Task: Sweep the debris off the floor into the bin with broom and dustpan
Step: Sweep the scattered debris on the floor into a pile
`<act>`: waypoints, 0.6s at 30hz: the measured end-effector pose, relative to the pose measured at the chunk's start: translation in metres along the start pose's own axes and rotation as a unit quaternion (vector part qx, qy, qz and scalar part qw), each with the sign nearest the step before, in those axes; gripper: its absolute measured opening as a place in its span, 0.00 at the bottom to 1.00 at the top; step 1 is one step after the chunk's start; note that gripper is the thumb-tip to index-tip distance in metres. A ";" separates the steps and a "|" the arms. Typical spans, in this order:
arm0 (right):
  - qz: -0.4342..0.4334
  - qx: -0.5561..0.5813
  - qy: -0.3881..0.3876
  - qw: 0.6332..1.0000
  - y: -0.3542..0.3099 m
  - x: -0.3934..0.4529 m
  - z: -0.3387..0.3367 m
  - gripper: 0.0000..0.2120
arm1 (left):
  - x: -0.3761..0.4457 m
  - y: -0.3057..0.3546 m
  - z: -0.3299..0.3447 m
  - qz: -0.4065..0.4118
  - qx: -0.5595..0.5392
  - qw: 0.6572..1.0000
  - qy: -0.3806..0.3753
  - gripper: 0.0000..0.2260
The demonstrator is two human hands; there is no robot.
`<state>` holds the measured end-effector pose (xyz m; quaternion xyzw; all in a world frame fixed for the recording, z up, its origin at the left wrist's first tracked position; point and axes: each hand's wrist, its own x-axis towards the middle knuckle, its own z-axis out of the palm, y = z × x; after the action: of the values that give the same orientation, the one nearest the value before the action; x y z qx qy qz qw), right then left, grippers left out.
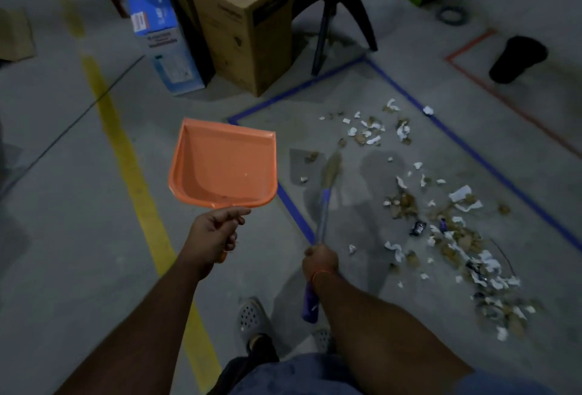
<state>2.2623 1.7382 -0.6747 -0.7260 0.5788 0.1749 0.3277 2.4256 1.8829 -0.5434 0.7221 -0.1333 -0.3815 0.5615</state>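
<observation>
Head view: dustpan and broom held above the floor, debris unswept.

The left hand (217,231) grips the handle of the orange dustpan (223,163), fingers curled round it, the pan raised with its open face upward. The right hand (319,260) is closed round the shaft of the broom (324,205); its purple end shows below the wrist, its blurred bristles reach toward the floor (63,174) inside the blue tape outline (441,123). The debris (441,224), torn white paper, brown scraps and a few dark wrappers, lies scattered within that outline, right of the broom. The black bin (516,59) stands near the floor's far right edge, beside red tape (472,41). Cardboard boxes (248,26) and a blue carton (163,38) stand at the far edge; their printing is too blurred to read.
</observation>
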 end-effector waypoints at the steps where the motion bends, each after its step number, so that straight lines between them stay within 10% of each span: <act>1: 0.004 0.030 -0.011 0.999 -0.008 0.001 0.004 0.13 | 0.010 0.002 -0.008 0.003 0.008 1.000 -0.010 0.13; 7: 0.027 0.115 -0.044 0.992 -0.057 0.002 0.028 0.01 | 0.048 0.021 -0.051 0.011 0.013 0.998 -0.052 0.15; 18: 0.133 0.069 0.076 0.986 -0.101 0.024 0.008 0.18 | 0.115 0.025 -0.091 0.000 0.024 0.996 -0.089 0.15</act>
<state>2.3660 1.7376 -0.6682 -0.6297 0.7039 0.1207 0.3056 2.5725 1.8679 -0.5592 0.6987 -0.1917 -0.4410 0.5297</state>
